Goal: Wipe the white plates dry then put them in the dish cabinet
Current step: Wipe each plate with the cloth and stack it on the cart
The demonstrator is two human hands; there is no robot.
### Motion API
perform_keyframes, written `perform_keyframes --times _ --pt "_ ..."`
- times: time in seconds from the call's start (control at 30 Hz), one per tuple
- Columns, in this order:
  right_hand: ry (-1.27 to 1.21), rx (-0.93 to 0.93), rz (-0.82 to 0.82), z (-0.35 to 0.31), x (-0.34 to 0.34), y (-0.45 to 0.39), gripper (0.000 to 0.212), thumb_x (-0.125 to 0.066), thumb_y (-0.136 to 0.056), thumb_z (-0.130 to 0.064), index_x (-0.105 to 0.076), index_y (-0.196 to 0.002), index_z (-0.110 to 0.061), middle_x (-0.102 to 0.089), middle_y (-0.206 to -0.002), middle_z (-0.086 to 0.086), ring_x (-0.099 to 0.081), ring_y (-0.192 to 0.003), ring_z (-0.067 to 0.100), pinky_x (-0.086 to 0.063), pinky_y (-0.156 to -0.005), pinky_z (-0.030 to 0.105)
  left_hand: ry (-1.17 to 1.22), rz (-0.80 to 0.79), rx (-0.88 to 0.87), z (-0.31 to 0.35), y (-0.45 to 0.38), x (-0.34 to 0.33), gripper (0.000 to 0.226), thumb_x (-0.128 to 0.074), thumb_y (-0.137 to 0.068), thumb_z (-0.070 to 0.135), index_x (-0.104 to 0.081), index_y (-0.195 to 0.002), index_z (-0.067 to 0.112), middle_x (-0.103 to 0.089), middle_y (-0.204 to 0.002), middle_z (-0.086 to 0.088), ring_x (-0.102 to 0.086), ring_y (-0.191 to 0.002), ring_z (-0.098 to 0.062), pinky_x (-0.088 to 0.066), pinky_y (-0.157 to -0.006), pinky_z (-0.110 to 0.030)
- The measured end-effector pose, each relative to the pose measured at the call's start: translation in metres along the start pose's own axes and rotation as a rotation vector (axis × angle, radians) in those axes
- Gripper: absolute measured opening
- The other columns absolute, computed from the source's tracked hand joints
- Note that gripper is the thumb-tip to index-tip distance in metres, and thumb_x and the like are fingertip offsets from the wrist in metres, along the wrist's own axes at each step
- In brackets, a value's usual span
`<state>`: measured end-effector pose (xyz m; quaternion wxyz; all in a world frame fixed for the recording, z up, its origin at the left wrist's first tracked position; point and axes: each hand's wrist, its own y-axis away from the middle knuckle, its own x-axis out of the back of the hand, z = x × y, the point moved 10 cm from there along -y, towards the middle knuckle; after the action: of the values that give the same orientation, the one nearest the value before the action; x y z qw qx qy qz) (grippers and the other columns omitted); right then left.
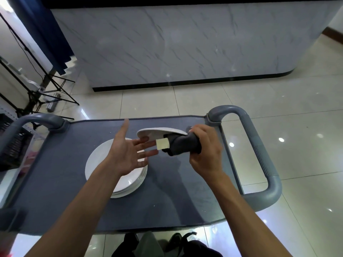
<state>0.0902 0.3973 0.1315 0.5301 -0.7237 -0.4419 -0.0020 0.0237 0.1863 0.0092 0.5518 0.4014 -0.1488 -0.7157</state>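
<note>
A stack of white plates lies on the grey cart top, left of centre. One white plate is held tilted above the cart, its rim seen almost edge-on. My right hand grips a dark grey cloth with a pale label, wrapped over that plate's right edge. My left hand is open, palm up, fingers spread beneath the plate's left side. Whether the fingertips touch the plate is hard to tell.
The cart has grey loop handles at the left and right. A marble-fronted counter stands beyond it across the tiled floor. Black tripod legs and a dark crate are at the left.
</note>
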Motion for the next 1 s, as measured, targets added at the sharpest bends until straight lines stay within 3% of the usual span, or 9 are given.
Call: perform_keyframes --times 0.13,0.33,0.47,0.63,0.73,0.9,1.0 --pt "0.027 0.097 0.031 -0.011 -0.001 0.009 0.043 -0.070 -0.078 0.007 -0.054 -0.112 -0.013 -0.057 -0.114 0.007 -0.057 -0.096 0.027 -0.047 -0.082 0.033 0.001 0.004 -0.013 -0.001 0.005 -0.010 0.049 -0.069 -0.082 0.045 -0.060 -0.115 0.010 -0.074 -0.099 -0.006 -0.071 -0.078 -0.027 -0.053 -0.061 -0.032" --pt "0.057 0.159 -0.051 -0.018 -0.011 0.024 0.036 -0.072 -0.082 -0.002 -0.055 -0.111 -0.016 -0.053 -0.119 0.006 -0.056 -0.102 0.027 -0.042 -0.087 0.035 0.260 0.091 -0.127 -0.002 0.004 -0.008 0.005 -0.055 -0.091 0.005 -0.057 -0.093 0.000 -0.066 -0.070 -0.010 -0.070 -0.062 -0.023 -0.059 -0.057 -0.031" --pt "0.065 0.161 -0.119 -0.012 -0.018 0.032 0.045 -0.071 -0.078 0.006 -0.055 -0.115 -0.016 -0.052 -0.126 0.007 -0.056 -0.110 0.031 -0.041 -0.095 0.038 0.245 0.095 -0.171 0.000 0.003 -0.004 0.012 -0.050 -0.096 0.002 -0.058 -0.090 -0.002 -0.067 -0.072 -0.009 -0.068 -0.063 -0.018 -0.058 -0.056 -0.027" --pt "0.092 0.127 -0.269 -0.002 -0.025 0.038 0.062 -0.072 -0.079 0.006 -0.054 -0.134 -0.017 -0.050 -0.137 0.010 -0.049 -0.126 0.033 -0.039 -0.108 0.044 0.237 0.050 -0.200 0.005 0.003 -0.005 0.023 -0.047 -0.100 0.005 -0.058 -0.117 -0.006 -0.074 -0.100 -0.014 -0.074 -0.084 -0.022 -0.060 -0.064 -0.028" --pt "0.100 0.072 -0.344 0.002 -0.029 0.040 0.076 -0.071 -0.077 0.012 -0.049 -0.143 -0.016 -0.048 -0.144 0.012 -0.045 -0.133 0.032 -0.039 -0.109 0.047 0.238 0.048 -0.285 0.011 0.003 -0.003 0.026 -0.046 -0.101 0.004 -0.057 -0.123 0.000 -0.072 -0.114 -0.014 -0.072 -0.097 -0.025 -0.061 -0.069 -0.032" --pt "-0.115 -0.192 -0.392 0.012 -0.033 0.044 0.088 -0.071 -0.076 0.015 -0.037 -0.145 -0.028 -0.041 -0.151 -0.008 -0.040 -0.140 0.016 -0.037 -0.116 0.043 0.197 0.032 -0.406 0.023 0.008 -0.002 0.030 -0.045 -0.100 0.001 -0.061 -0.125 0.010 -0.074 -0.112 -0.007 -0.073 -0.096 -0.022 -0.061 -0.071 -0.036" --pt "-0.222 -0.319 -0.331 0.015 -0.031 0.047 0.077 -0.069 -0.078 0.012 -0.042 -0.138 -0.029 -0.042 -0.151 -0.012 -0.044 -0.136 0.009 -0.041 -0.113 0.036 0.163 0.038 -0.446 0.028 0.012 -0.001 0.032 -0.045 -0.100 0.001 -0.059 -0.127 0.011 -0.074 -0.113 -0.007 -0.073 -0.095 -0.024 -0.061 -0.070 -0.041"
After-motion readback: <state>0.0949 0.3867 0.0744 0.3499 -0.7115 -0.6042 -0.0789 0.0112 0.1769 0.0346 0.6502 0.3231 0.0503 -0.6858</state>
